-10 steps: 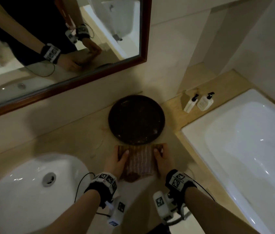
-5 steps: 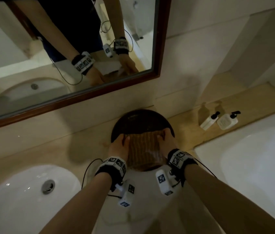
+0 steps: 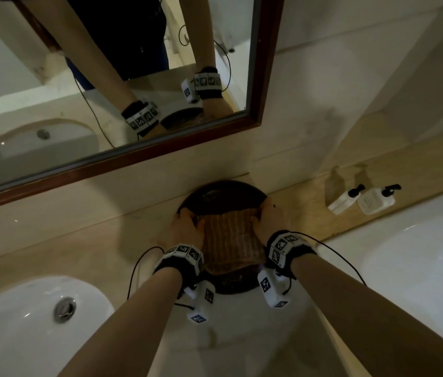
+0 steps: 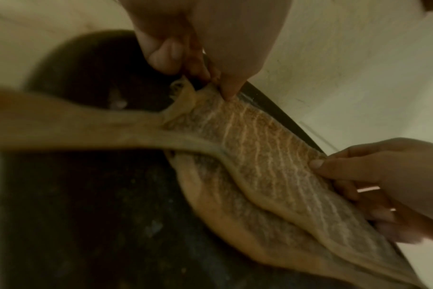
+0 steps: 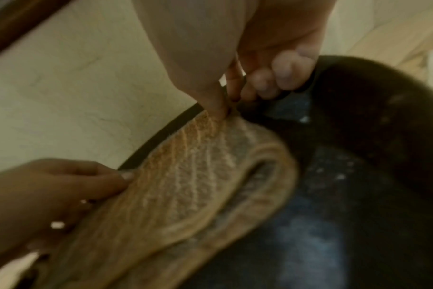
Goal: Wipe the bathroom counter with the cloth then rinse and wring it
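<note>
A brown striped cloth (image 3: 230, 239) hangs folded between my two hands over a dark round tray (image 3: 223, 193) that sits on the beige counter (image 3: 65, 240) against the wall. My left hand (image 3: 189, 225) pinches the cloth's upper left corner and my right hand (image 3: 267, 217) pinches the upper right one. The left wrist view shows the left hand (image 4: 210, 78) nipping a corner of the cloth (image 4: 260, 152) between thumb and fingers. In the right wrist view the right hand (image 5: 225, 101) does the same with the cloth (image 5: 185, 185), above the tray (image 5: 359, 176).
A white sink (image 3: 19, 330) with a metal drain lies at the lower left. A white bathtub (image 3: 418, 268) fills the right side. Two pump bottles (image 3: 375, 201) stand on the wooden ledge behind it. A wood-framed mirror (image 3: 258, 104) hangs above the counter.
Both hands lifted the cloth off the counter in front of the tray and carried it forward over the tray. My head view has tilted up toward the mirror.
</note>
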Tool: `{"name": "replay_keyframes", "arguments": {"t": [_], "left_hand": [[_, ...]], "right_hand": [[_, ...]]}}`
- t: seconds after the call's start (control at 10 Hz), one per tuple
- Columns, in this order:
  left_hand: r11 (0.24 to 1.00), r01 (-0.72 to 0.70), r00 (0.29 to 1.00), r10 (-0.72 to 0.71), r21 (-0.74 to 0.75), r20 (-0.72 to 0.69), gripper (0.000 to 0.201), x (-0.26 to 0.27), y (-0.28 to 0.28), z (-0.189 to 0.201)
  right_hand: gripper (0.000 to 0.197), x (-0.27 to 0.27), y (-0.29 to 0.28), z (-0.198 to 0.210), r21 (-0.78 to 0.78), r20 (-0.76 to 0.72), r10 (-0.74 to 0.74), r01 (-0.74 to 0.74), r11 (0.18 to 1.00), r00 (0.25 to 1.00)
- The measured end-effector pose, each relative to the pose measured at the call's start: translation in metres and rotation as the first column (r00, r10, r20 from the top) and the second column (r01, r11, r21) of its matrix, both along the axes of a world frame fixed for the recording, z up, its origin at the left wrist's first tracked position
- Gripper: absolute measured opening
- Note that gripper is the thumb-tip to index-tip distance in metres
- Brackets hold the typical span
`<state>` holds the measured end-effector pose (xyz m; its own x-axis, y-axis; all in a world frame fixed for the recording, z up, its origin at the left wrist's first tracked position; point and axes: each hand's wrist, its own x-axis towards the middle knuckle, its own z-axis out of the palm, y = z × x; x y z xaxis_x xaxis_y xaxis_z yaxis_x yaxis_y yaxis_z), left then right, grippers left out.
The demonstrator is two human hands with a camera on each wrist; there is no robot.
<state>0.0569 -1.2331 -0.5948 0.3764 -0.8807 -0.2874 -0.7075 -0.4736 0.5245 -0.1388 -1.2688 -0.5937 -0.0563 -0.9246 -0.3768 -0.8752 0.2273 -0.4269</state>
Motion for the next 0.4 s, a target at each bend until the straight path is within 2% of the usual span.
{"name": "replay_keyframes", "arguments": {"t": [0.1,0.2,0.3,0.4], "left_hand": [[0.998,-0.055,0.998,0.055,-0.006,0.000,0.037,-0.003,0.002,0.002],[0.994,-0.110,0.993,0.109,-0.021,-0.047,0.028,-0.001,0.007,0.012],[0.976,-0.191,0.947,0.212,0.109,-0.242,0.018,0.004,0.020,0.027],[0.934,-0.305,0.789,0.356,0.184,-0.501,0.021,0.007,0.036,0.046]], "right_hand": [[0.053,0.001,0.001,0.000,0.005,-0.044,0.025,-0.025,1.000,0.999],[0.037,0.001,0.002,0.010,-0.064,-0.086,0.037,-0.043,0.997,0.996],[0.018,-0.001,0.014,0.030,-0.030,0.123,-0.045,0.049,0.998,0.991],[0.024,0.002,0.024,0.034,0.106,0.334,-0.151,0.123,0.987,0.930]]}}
